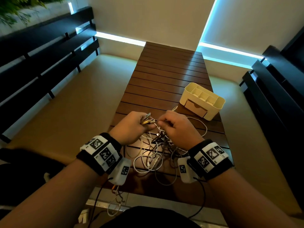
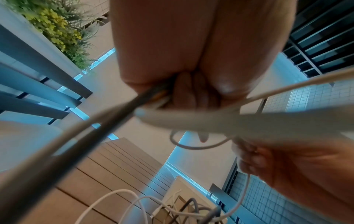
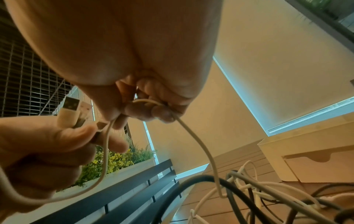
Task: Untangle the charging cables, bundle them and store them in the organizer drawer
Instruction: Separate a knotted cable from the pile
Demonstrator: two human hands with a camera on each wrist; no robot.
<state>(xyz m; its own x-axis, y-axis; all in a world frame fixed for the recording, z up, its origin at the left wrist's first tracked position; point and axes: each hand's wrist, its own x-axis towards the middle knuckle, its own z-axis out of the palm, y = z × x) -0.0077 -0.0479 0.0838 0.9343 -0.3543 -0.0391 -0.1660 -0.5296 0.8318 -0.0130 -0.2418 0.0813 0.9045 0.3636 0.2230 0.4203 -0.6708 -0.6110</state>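
We see a tangle of white and dark cables [image 1: 154, 150] heaped on the near end of the slatted wooden worktop [image 1: 166, 74], loops trailing over its near edge. Above the heap, the left hand [image 1: 131, 124] grips a bunch of plugs [image 1: 148, 120], its fingers [image 3: 63, 136] curled round them with the metal ends poking out. The right hand [image 1: 177, 127], just beside it, pinches one white cable [image 3: 193, 134] between thumb and curled fingers [image 3: 162, 112]; that cable drops in a loop back into the tangle. The cream organizer [image 1: 202, 101] stands on the worktop beyond the right hand, near the right edge, its drawer [image 1: 195, 106] closed under the open top compartments. Dark benches [image 1: 46, 63] flank the worktop.
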